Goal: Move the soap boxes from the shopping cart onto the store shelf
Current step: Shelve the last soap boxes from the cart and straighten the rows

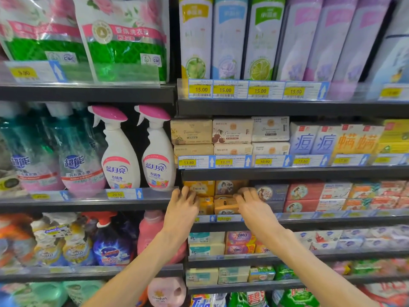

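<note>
Both bare arms reach up from the near edge to the soap shelf point(287, 221) at mid height. The left hand point(183, 201) rests its curled fingers on a yellow soap box point(204, 206); whether they clamp it I cannot tell. The right hand point(251, 201) has its fingers clamped on a tan soap box point(225, 206), which sits in the row just right of the yellow one. The shopping cart is out of view, so what is left cannot be judged; this box seems nearly placed. The boxes are small, matte cardboard bricks with square corners. Farther up, spray bottles point(137, 149) look smooth, glossy plastic.
</note>
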`<state>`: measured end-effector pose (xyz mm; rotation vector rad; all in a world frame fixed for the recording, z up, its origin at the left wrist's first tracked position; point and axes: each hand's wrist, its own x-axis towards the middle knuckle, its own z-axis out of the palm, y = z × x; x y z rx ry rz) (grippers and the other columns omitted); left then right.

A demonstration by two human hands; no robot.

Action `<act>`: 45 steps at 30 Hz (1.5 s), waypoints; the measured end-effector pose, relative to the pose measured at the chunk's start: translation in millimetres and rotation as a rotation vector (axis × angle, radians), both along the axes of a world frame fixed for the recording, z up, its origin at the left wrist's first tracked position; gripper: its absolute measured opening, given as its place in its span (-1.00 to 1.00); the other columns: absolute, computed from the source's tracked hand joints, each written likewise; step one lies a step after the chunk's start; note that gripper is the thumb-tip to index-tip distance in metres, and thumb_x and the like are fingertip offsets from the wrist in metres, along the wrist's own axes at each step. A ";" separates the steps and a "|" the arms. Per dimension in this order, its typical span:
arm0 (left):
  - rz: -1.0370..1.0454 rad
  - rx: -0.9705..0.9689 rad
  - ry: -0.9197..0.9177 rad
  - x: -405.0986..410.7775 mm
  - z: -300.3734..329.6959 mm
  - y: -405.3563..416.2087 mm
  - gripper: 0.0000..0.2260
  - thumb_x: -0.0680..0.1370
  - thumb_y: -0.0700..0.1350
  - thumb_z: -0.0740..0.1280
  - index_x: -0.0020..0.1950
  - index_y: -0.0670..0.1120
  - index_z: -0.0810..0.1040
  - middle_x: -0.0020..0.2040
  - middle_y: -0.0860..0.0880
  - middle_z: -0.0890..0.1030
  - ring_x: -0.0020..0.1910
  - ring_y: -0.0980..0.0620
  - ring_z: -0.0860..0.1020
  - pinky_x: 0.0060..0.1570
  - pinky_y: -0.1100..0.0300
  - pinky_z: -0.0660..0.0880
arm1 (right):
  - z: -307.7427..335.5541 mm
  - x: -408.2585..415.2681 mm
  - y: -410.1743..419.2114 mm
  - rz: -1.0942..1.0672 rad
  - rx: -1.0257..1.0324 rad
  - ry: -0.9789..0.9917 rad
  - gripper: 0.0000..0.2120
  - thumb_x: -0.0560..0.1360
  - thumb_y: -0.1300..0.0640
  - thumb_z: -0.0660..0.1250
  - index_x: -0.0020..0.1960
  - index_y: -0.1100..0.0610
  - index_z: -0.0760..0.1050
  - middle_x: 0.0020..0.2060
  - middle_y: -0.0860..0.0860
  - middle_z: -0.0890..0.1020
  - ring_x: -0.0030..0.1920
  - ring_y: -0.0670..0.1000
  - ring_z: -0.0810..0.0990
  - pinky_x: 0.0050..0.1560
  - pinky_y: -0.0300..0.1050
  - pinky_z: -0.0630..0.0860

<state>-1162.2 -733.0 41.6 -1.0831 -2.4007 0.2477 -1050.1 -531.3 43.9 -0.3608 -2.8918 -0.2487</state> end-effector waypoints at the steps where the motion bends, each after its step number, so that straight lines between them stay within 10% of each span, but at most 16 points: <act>1: -0.001 -0.003 0.006 -0.2 -0.7 -0.1 -0.64 0.26 -0.20 0.57 0.02 -0.17 0.64 0.09 -0.14 0.60 0.15 -0.19 0.43 0.08 -0.11 0.32 | -1.6 -0.5 -0.2 -0.013 0.031 -0.001 -0.49 0.41 0.36 0.39 0.32 0.17 0.40 0.33 0.14 0.36 0.36 0.18 0.30 -0.05 0.11 0.64; 20: -0.039 0.039 -0.009 -0.6 -3.7 2.0 -0.62 0.23 -0.24 0.58 0.00 -0.14 0.60 0.01 -0.13 0.61 0.06 -0.19 0.49 0.09 -0.10 0.34 | -1.7 -3.1 -12.9 -0.136 0.050 0.028 -0.38 0.16 0.31 0.62 0.20 0.13 0.56 0.15 0.08 0.59 0.18 0.11 0.55 -0.28 -0.05 0.62; 26: -0.041 0.083 -0.041 10.5 -5.3 -3.0 -0.65 0.33 -0.22 0.53 0.08 -0.10 0.57 0.10 -0.11 0.59 0.14 -0.18 0.45 0.12 -0.11 0.31 | -3.3 2.8 -10.8 -0.059 -0.009 0.087 -0.48 0.37 0.12 0.55 0.29 0.04 0.49 0.19 0.03 0.56 0.20 0.05 0.53 -0.20 -0.09 0.62; 35: -0.006 0.346 -0.058 64.2 -25.4 -50.4 -0.79 0.53 -0.02 0.36 0.16 0.04 0.56 0.09 0.05 0.57 0.09 -0.01 0.48 0.06 0.02 0.35 | -7.4 8.5 -58.9 0.491 -0.079 0.094 -0.73 0.54 0.00 0.34 0.23 0.00 0.52 0.07 -0.07 0.60 0.05 -0.01 0.60 -0.14 -0.13 0.61; 40: 0.285 0.376 -0.150 118.4 -51.2 -127.8 -0.75 0.52 0.06 0.14 0.06 0.04 0.55 0.02 0.06 0.56 0.01 -0.03 0.50 -0.02 0.04 0.39 | -26.5 5.5 -117.1 0.772 -0.110 -0.062 -0.66 0.57 -0.04 0.26 0.30 0.03 0.49 0.14 -0.01 0.60 0.11 0.07 0.60 0.02 0.03 0.57; 45: 0.600 0.353 -0.219 199.5 -73.2 -221.5 -0.67 0.49 0.13 0.14 0.15 0.08 0.54 0.07 0.08 0.57 0.08 -0.02 0.53 0.03 0.05 0.43 | -56.1 10.3 -194.6 1.053 -0.178 -0.101 -0.64 0.43 -0.10 0.28 0.16 0.03 0.54 -0.05 0.00 0.65 -0.10 0.10 0.65 -0.21 -0.03 0.61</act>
